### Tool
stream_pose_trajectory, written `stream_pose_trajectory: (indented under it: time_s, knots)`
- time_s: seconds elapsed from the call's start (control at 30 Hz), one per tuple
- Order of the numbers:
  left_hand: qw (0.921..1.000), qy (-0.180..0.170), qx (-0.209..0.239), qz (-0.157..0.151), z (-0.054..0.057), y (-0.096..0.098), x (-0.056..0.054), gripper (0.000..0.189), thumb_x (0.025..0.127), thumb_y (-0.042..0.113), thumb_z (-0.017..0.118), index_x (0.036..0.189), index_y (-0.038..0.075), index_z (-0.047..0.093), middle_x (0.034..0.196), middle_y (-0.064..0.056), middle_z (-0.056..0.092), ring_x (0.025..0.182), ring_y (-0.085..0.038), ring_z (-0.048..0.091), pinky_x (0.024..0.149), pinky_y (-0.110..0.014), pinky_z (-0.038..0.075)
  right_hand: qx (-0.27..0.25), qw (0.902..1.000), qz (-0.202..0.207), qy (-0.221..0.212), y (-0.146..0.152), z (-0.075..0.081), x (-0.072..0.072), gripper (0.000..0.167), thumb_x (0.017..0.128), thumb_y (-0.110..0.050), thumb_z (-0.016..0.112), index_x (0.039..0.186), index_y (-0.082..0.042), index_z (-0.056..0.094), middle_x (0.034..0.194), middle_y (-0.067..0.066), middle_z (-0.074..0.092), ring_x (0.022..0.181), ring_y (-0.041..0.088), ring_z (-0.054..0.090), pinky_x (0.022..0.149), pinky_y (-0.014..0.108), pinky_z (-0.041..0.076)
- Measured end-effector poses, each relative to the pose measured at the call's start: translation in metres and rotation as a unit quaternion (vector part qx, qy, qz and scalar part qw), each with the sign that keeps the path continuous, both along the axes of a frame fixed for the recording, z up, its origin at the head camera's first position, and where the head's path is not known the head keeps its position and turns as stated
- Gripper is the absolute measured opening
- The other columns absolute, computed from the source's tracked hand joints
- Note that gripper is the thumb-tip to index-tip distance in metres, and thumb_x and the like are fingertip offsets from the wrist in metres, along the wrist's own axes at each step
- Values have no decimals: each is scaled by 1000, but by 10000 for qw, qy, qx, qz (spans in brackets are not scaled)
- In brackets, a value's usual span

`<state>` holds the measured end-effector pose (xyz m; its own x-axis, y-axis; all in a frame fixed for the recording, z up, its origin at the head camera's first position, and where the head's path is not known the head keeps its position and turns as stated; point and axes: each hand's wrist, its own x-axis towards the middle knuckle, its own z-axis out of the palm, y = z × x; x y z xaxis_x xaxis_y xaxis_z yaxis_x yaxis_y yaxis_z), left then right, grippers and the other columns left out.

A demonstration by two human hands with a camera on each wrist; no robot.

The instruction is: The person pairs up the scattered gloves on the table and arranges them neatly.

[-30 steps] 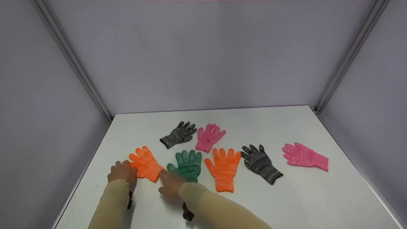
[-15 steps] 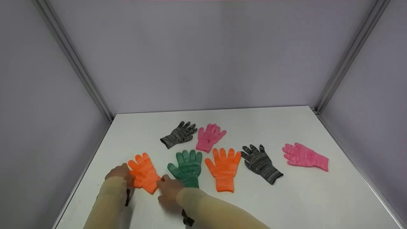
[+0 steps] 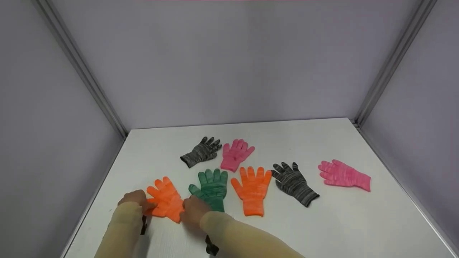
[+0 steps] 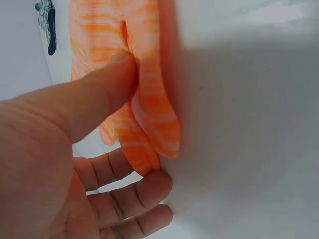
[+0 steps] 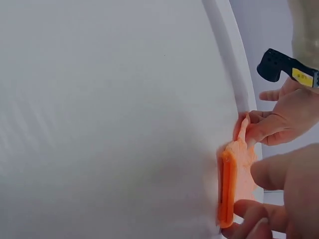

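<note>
Head view, step in hand: adjusting how one glove lies, I'd judge, with both hands working at the left orange glove point(image 3: 166, 202).
Left orange glove: left of the green glove point(image 3: 213, 188) and a little nearer the person, fingers pointing away, cuff toward the right hand.
Left hand point(image 3: 135, 199): on the glove's far side from the green glove, gripping its edge.
Right hand point(image 3: 195, 211): between the left orange glove and the green glove, partly in front of the green one (whether it touches it, I can't tell), fingertips at the cuff side.
Right orange glove point(image 3: 254, 193): just right of the green glove, lying flat with fingers spread.
Left wrist view, thumb point(image 4: 109, 77): pressed on the knit, the left hand pinching the left orange glove; one fingertip meets the end of a glove finger.
Right wrist view, cuff point(image 5: 228, 189): its edge faces the camera; the right hand's fingers touch one corner, but whether the thumb closes a pinch, I cannot tell.
Next move: seems to call for gentle, even tension between both sides, so the soft knit flattens without bunching against the green glove.
</note>
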<state>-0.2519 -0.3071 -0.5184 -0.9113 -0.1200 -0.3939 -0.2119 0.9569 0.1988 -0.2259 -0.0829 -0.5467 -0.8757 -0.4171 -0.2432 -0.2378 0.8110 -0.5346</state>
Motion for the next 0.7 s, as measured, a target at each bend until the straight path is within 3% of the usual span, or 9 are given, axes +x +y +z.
stream_pose_trajectory:
  time_s: [0.1, 0.2, 0.33, 0.47, 0.57, 0.7]
  knots:
    - [10000, 49, 15, -55, 5, 1, 8, 41, 83, 40, 72, 87, 0, 66, 81, -12, 60, 78, -30, 54, 65, -44, 48, -248, 9993, -197, 190, 1, -2, 2, 17, 92, -25, 62, 104, -13, 65, 87, -5, 57, 78, 11, 54, 75, 28, 50]
    - [9999, 126, -67, -19, 3, 5, 10, 39, 83, 41, 72, 86, 2, 67, 80, -10, 59, 80, -30, 53, 66, -45, 47, -322, 9980, -422, 351, 0, -5, 3, 17, 91, -22, 64, 106, -13, 62, 90, -4, 62, 79, 12, 58, 75, 28, 51]
    - [9993, 370, 4, -11, -3, 11, 10, 35, 82, 35, 73, 84, 2, 64, 74, -7, 55, 70, -26, 50, 61, -41, 43, -313, 9970, -605, 361, -2, -8, 4, 20, 92, -17, 63, 112, -15, 59, 91, -4, 64, 78, 10, 59, 75, 28, 52]
    - [9968, 675, 425, 54, -8, 15, 11, 40, 79, 25, 73, 96, -7, 56, 76, -9, 54, 68, -25, 48, 61, -39, 44, -333, 9970, -679, 184, -4, -9, 4, 19, 95, -14, 59, 115, -13, 56, 86, -3, 62, 70, 10, 55, 72, 27, 53]
    - [9942, 798, 707, 132, -12, 14, 12, 51, 77, 21, 72, 107, -13, 48, 82, -13, 56, 71, -26, 49, 65, -42, 46, -521, 9955, -788, -34, -5, -8, 5, 21, 96, -15, 57, 117, -12, 55, 91, -2, 63, 73, 10, 55, 78, 30, 53]
    - [9914, 841, 947, 338, -15, 11, 14, 43, 79, 21, 69, 102, -10, 50, 83, -14, 57, 72, -27, 50, 67, -43, 46, -1058, 9894, -881, -467, -3, -5, 7, 22, 95, -16, 57, 117, -15, 55, 92, -4, 61, 79, 10, 55, 82, 31, 51]
